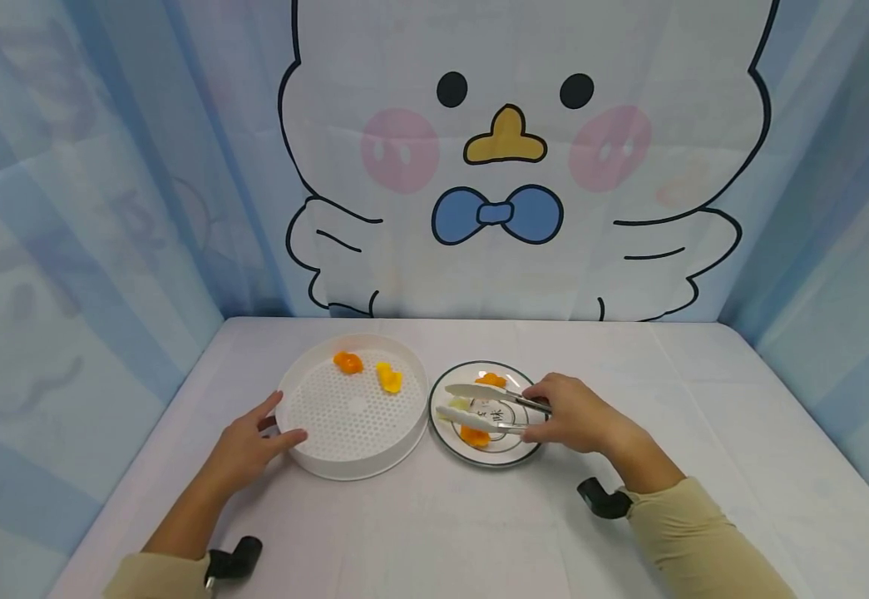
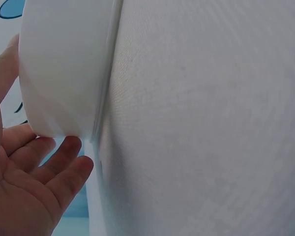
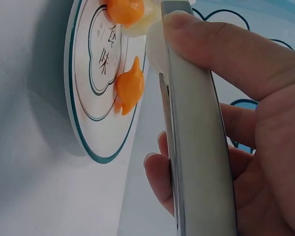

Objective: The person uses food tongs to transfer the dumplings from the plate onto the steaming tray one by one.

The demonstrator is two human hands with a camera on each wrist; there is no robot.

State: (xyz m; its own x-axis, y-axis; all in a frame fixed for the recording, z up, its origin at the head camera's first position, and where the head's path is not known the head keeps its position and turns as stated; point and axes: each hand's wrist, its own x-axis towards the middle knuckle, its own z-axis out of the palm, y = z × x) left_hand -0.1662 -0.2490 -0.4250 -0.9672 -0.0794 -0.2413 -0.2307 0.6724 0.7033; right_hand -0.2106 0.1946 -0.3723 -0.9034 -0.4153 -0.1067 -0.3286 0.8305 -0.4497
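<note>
My left hand (image 1: 243, 453) rests at the left side of a white round steamer tray (image 1: 355, 453) with a perforated floor. Its fingertips touch the outer wall in the left wrist view, the thumb near the rim. A glossy orange piece (image 1: 348, 363) and a yellow piece (image 1: 389, 378) lie in the tray. My right hand (image 1: 580, 416) grips metal tongs (image 3: 199, 132) with pale tips, spread apart above a white plate (image 1: 490, 456). On the plate sit two orange pieces, one (image 3: 130, 87) with a pointed end, and a pale yellow piece (image 1: 459, 404) by the tong tips.
The plate has a dark green rim and printed characters, and stands right beside the tray. Both are on a white-covered table (image 1: 419, 532). A curtain (image 1: 509, 274) with a cartoon figure hangs behind, and blue curtains flank the sides.
</note>
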